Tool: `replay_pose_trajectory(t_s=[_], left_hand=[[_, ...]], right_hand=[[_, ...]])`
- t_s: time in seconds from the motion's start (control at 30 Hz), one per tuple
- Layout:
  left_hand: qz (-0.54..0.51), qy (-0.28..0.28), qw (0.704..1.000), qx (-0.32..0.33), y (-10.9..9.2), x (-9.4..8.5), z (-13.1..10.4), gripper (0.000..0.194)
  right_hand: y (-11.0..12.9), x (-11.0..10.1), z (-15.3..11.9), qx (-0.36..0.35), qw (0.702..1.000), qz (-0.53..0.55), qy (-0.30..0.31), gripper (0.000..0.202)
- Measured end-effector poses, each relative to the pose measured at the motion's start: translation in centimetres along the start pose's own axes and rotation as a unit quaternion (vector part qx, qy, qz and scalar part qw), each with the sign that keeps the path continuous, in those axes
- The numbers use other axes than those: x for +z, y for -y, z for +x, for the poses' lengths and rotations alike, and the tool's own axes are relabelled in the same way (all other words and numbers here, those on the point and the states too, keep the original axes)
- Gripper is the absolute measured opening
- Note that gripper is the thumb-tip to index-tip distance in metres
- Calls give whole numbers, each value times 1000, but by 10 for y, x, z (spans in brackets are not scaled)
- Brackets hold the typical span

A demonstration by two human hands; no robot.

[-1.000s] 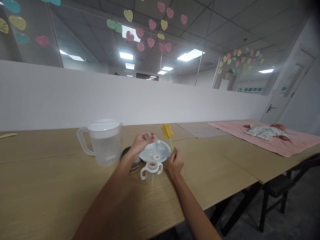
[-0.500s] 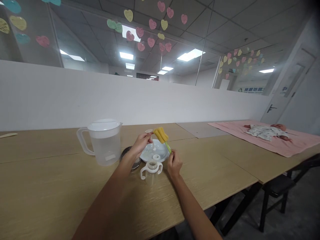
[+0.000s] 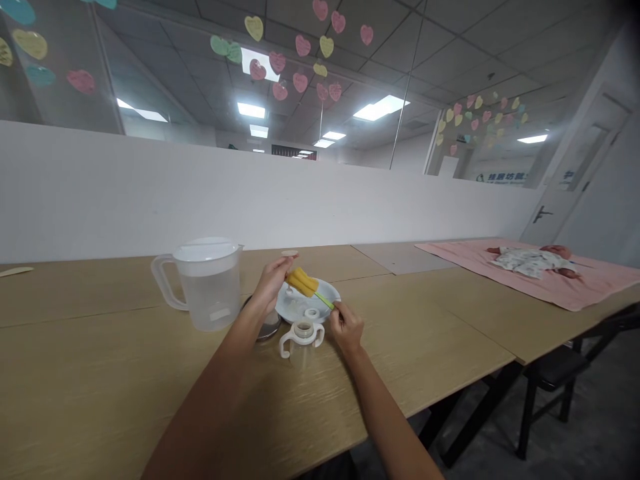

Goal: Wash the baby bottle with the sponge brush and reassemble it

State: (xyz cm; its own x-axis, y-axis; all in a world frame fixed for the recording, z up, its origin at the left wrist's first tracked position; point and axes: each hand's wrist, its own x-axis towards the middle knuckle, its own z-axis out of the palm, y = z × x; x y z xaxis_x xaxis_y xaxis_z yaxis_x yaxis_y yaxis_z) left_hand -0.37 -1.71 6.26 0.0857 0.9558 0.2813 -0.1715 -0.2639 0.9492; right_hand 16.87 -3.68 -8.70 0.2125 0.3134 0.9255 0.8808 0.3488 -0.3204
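Note:
In my right hand (image 3: 347, 325), closed on its green handle, is a bottle brush (image 3: 303, 283) with a yellow sponge head. My left hand (image 3: 271, 283) pinches a pale straw piece (image 3: 289, 253) with a round top; the sponge lies against it and covers most of its stem. Both are above a white plate (image 3: 330, 294). A white ring (image 3: 311, 313) rests at the plate's near side. Just in front stands a clear baby bottle (image 3: 303, 344) with two white handles and an uncovered mouth. A dark metal dish (image 3: 271, 329) is partly hidden behind my left wrist.
A lidded plastic pitcher (image 3: 210, 293) stands left of my left hand. On the table's right end, a baby doll (image 3: 527, 262) lies on a pink cloth (image 3: 565, 293). A white wall (image 3: 300, 207) runs behind the table, and a black chair (image 3: 555, 367) is at the right.
The brush head has moved left and down, from beside the straw piece onto it, and tilts flatter. My left hand has shifted slightly left and up with the straw piece.

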Motion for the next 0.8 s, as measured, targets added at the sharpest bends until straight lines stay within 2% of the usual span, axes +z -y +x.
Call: replay_pose_trajectory(t_s=[0.1,0.2,0.3,0.37,0.47,0.53,0.67,0.8], left_hand=[[60,-55,995,63,0,-4,4,34],[153,-94,974,142,0,-9,8,32],[267,-83,941,190,-4,-18,9,28],[363,-73,907,200,-8,-26,8,21],[509,-76,840,174,-10,-39,8,16],[564,-74,811,141,-9,-48,9,18],[625,-48,775,79,-3,-62,12,10],[646,-1,764,-4,8,-71,14,6]], right_hand=[[-3,-1,1,-22,999,-14,24,27],[-6,-2,1,-15,999,-27,37,28],[-6,-1,2,25,999,-21,12,30],[-5,-1,2,60,998,-16,-11,32],[-3,-1,4,109,994,-10,-26,34],[-1,-1,5,128,992,-2,-23,36],[1,-1,5,137,991,3,-4,37],[2,-1,5,146,989,-1,10,39]])
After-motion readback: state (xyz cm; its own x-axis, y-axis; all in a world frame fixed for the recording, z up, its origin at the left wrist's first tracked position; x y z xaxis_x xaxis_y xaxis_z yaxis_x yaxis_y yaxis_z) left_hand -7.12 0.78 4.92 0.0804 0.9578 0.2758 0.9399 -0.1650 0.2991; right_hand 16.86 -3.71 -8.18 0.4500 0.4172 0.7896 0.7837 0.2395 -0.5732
